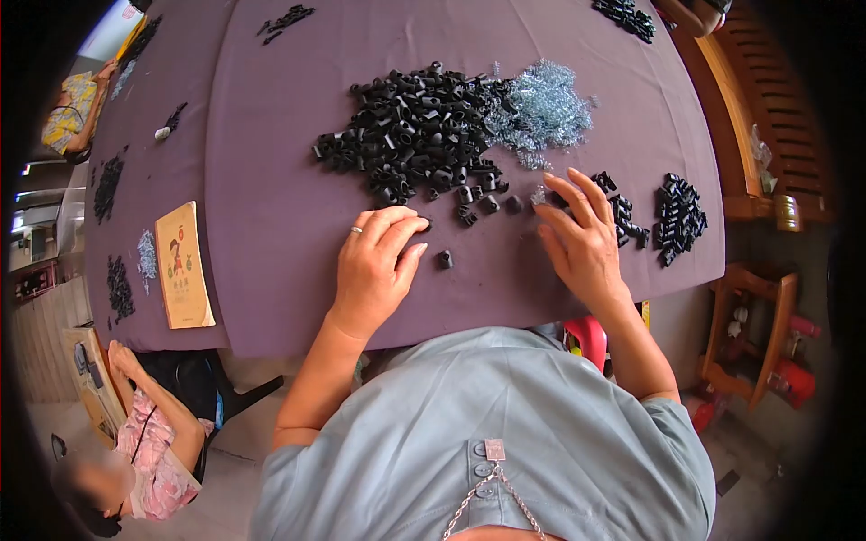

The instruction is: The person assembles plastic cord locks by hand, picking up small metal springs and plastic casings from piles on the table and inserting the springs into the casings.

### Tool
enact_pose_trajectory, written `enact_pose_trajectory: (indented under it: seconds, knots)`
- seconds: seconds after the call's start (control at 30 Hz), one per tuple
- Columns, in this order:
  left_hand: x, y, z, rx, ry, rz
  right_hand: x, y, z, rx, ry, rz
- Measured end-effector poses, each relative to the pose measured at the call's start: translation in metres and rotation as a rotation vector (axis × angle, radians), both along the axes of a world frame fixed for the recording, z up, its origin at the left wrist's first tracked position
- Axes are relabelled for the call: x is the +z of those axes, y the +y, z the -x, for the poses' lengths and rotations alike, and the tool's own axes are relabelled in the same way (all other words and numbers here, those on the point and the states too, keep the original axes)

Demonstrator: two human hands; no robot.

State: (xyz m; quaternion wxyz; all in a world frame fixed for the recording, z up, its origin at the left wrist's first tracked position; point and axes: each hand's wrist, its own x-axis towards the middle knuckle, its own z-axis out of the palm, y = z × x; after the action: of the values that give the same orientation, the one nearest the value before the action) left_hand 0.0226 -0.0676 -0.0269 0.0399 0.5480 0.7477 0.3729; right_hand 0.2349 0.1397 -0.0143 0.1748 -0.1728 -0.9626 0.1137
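Note:
Short black plastic tubes lie in a large heap on the purple-grey cloth. Small silvery coil springs are piled against the heap's right side. My left hand, with a ring, rests at the heap's lower edge; its bent fingers close on a black tube that they partly hide. My right hand has its fingers spread over the cloth. Close by its fingertips are a few loose springs and black tubes. Between my hands lies a single black tube.
Narrow black parts form a group at the table's right edge, with more beside my right hand. A yellowish booklet lies on the left. Another person sits at lower left; others sit at the far edges. A wooden rack stands at right.

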Motion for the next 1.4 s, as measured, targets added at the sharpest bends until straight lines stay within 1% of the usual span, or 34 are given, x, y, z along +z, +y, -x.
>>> enact_pose_trajectory:
  seconds: [0.17,0.27,0.37,0.47,0.57,0.73,1.03,1.13,1.17,1.23,1.27,1.33,1.37,1.4]
  knots:
    - [-0.001,-0.001,-0.001,0.018,-0.007,-0.012,0.0,0.004,0.009,-0.02,0.068,-0.006]
    - [-0.002,0.0,-0.001,0.024,-0.013,-0.028,0.004,0.003,0.018,-0.064,-0.031,-0.011]
    - [-0.001,0.001,-0.001,0.028,-0.018,-0.037,0.004,0.003,0.019,-0.076,-0.046,-0.046]
    - [-0.003,0.0,0.0,0.027,-0.014,-0.046,0.001,0.003,0.018,-0.05,0.022,-0.016]
    - [-0.005,0.001,0.002,0.017,-0.021,-0.056,-0.003,0.0,0.015,-0.011,0.002,0.005]
    - [-0.005,0.001,0.003,0.017,-0.031,-0.069,-0.002,0.002,0.02,-0.016,0.033,0.012]
    - [-0.007,0.001,0.003,-0.018,0.048,-0.071,-0.004,0.006,0.043,0.02,0.029,-0.014]
    - [-0.004,-0.001,0.002,-0.021,-0.026,-0.125,-0.004,0.004,0.042,0.015,0.055,-0.038]
    - [-0.001,-0.002,-0.001,-0.045,-0.007,-0.116,-0.003,0.004,0.041,0.012,0.069,-0.052]
    - [0.011,-0.003,-0.014,-0.102,0.025,-0.102,0.004,0.003,0.036,0.0,0.119,-0.025]
    - [0.013,-0.002,-0.02,-0.131,0.012,-0.049,0.006,0.001,0.032,-0.006,0.142,-0.011]
    - [0.015,0.001,-0.029,-0.182,-0.008,0.055,0.01,-0.003,0.025,0.024,0.137,0.167]
    - [0.013,0.003,-0.029,-0.201,0.039,0.081,0.011,-0.006,0.024,0.04,0.136,0.259]
    - [0.013,0.006,-0.028,-0.206,0.045,0.08,0.01,-0.008,0.025,0.071,0.116,0.272]
